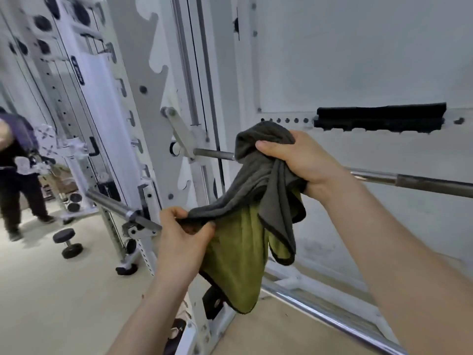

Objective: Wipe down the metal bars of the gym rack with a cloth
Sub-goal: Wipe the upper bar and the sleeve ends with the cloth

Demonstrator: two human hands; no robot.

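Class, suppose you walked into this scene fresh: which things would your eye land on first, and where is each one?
First comes the grey and green cloth in the centre, gripped by the right hand up at the horizontal steel bar and pinched lower down by the left hand. Behind it rises the white rack upright. At lower left a black dumbbell lies on the floor, near a person standing at the edge.

Two hands (184, 237) (302, 162), one cloth (256, 198), three metal bars (409, 181) (120, 207) (320, 313), one dumbbell (67, 243), one other person (15, 180)
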